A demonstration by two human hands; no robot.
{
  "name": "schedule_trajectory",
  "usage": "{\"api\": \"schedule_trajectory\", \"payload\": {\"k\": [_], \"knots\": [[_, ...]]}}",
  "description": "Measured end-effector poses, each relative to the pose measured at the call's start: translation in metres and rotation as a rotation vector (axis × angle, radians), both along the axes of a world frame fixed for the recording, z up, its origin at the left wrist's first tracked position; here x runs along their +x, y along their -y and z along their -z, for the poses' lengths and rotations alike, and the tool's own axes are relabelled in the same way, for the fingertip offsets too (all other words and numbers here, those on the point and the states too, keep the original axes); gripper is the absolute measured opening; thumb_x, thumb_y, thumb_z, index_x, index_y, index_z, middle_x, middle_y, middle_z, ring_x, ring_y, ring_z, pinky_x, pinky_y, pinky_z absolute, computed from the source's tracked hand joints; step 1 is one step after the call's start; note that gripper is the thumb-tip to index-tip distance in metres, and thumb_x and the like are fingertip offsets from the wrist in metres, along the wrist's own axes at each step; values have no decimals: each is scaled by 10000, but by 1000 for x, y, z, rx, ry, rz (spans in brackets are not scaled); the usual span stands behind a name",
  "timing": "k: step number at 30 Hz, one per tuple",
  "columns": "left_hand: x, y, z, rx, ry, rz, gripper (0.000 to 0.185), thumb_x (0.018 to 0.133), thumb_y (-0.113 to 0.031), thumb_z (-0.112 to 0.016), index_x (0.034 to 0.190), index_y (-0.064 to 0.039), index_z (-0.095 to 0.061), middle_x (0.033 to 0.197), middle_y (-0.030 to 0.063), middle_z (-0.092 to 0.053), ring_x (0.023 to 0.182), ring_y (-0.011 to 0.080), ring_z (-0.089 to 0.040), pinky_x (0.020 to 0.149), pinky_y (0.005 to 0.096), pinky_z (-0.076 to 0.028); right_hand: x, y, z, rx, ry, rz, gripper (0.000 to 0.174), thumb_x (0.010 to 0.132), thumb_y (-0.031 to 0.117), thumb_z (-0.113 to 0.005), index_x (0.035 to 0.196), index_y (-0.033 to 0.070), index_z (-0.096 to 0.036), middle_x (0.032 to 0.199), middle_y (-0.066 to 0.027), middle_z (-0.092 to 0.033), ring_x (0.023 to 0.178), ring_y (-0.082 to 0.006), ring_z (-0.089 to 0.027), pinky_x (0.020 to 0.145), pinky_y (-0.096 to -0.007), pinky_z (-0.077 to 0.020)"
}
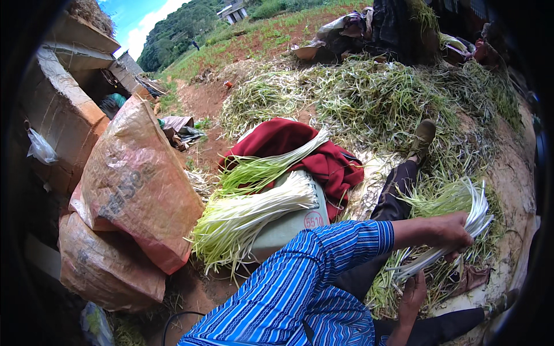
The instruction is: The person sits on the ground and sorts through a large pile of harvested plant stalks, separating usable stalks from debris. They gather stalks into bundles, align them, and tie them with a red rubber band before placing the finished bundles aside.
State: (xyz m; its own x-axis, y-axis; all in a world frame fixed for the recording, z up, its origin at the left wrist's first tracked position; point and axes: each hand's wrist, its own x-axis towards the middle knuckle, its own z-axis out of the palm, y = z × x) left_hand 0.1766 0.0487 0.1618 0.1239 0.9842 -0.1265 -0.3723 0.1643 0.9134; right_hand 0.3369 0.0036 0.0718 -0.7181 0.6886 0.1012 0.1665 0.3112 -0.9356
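My left hand (454, 233) is closed around a bunch of long white stalks (478, 207), possibly blanched chives, at the right. Below it, my right hand (413, 294) is raised beside the bunch's lower end, fingers extended; whether it touches the stalks is unclear. To the left of my arms, a thick white and yellow-green bunch (277, 201) lies on a pale green box-like block (318, 216) bearing writing. Another green and white bunch (277, 162) rests partly across a dark red cloth garment (277, 136). Loose green stalks (398, 259) lie under my hands.
Large heaps of loose stalks (376, 95) spread beyond my outstretched legs (396, 186). Worn orange woven sacks (134, 186) stand at the left beside a block wall (65, 125). Dark cloth and sacking (355, 34) lie at the top right. A distant person (195, 45) is in the field.
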Motion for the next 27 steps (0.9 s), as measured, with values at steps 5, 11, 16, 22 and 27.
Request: {"api": "schedule_trajectory", "payload": {"k": [5, 11, 16, 22, 27], "knots": [[11, -11, -1, 420, -1175, 394, 190, 669, -135, -580, 715, 48, -577, 619, 170, -579, 554, 269, -579, 526, 362, -464, 54, -23, -42, 274, -175, 253, 509, 862, 333, -496, 1136, -94, -445, 898, -133, -533, 810, -207, -515, 783, -318, -410], [6, 38, 16, 366, -1496, 653, 144, 653, -148, -584, 692, -15, -623, 665, 146, -602, 653, 303, -591, 567, 397, -456, 2, -37, -67, 781, 218, -121, 773, 677, 380, -684, 1232, -48, -357, 1117, -214, -486, 1022, -371, -461, 890, -447, -345], [-7, 47, 7, 463, -1592, 684, 132, 658, -151, -581, 681, -29, -624, 662, 127, -606, 649, 292, -595, 553, 398, -453, -22, -25, -50, 37, 157, -241, 378, 691, 89, -682, 1032, 1, -543, 846, -150, -611, 743, -212, -586, 648, -334, -446], [9, 51, -11, 775, -2017, 441, 196, 712, -188, -529, 842, -65, -608, 790, 82, -587, 837, 247, -566, 745, 387, -419, -16, -60, -27, 110, 10, -139, 141, 729, 49, -605, 851, -7, -564, 728, -62, -608, 667, -107, -542, 588, -260, -428], [23, 63, -44, 971, -1141, 167, 409, 758, -180, -582, 1092, 15, -448, 1053, 171, -521, 1016, 304, -495, 850, 362, -413, 18, -121, -25, -178, -118, 392, 177, 803, 183, -610, 802, 10, -575, 599, 37, -506, 503, -40, -445, 447, -202, -366]]}}
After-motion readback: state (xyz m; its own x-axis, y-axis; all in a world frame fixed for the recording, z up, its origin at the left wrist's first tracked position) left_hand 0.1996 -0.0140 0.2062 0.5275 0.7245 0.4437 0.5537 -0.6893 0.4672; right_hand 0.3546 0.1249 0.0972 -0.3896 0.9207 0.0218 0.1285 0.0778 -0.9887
